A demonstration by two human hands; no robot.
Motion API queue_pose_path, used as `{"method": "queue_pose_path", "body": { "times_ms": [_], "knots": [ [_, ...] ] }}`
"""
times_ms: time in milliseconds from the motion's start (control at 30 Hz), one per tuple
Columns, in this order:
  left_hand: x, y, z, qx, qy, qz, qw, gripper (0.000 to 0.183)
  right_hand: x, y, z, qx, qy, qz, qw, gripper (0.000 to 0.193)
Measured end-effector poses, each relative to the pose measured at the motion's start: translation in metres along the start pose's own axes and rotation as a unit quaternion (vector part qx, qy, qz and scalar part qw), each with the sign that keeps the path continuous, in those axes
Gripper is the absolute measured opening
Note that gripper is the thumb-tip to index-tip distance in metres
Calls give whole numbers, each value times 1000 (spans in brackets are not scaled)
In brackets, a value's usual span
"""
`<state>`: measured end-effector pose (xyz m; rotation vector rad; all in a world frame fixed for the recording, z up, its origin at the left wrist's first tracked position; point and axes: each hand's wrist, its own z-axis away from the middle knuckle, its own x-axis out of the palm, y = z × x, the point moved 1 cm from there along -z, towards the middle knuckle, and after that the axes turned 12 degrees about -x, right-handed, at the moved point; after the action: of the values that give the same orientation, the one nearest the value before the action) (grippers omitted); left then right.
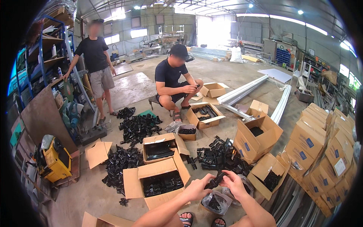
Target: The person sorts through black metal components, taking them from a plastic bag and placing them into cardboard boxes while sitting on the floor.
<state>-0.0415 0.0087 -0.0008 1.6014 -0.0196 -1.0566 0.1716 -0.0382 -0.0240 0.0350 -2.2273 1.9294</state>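
Observation:
Between my two hands is a small black part (214,182), seemingly plastic; its exact kind I cannot make out. My left hand (199,188) grips its left end, and my right hand (233,184) has its fingers closed on the other end. Just below them a box lined with a clear plastic bag (215,202) holds small black pieces. Beyond my hands lies a heap of black parts (221,155) on the floor. To the left, an open carton (157,172) contains rows of similar black parts.
A seated person (174,79) handles a small dark piece across from me; another person (94,64) stands by blue shelving. Black heaps (123,166) lie at left. Stacked cartons (306,140) rise on the right, near long white profiles (244,90). A yellow machine (56,160) stands far left.

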Motion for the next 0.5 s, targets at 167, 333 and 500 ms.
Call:
{"method": "queue_pose_path", "body": {
  "times_ms": [167, 333, 500],
  "knots": [
    [-1, 5, -1, -42, -36, 86, 995, 53, 6, -15, 0, -31, 29, -15, 999, 33],
    [-16, 22, 13, -63, -56, 157, 984, 65, 20, -26, 1, -10, 52, 1, 999, 32],
    [-13, 37, 13, -68, -68, 168, 981, 73, 11, -32, 4, -19, 64, -19, 998, 31]
  ]
}}
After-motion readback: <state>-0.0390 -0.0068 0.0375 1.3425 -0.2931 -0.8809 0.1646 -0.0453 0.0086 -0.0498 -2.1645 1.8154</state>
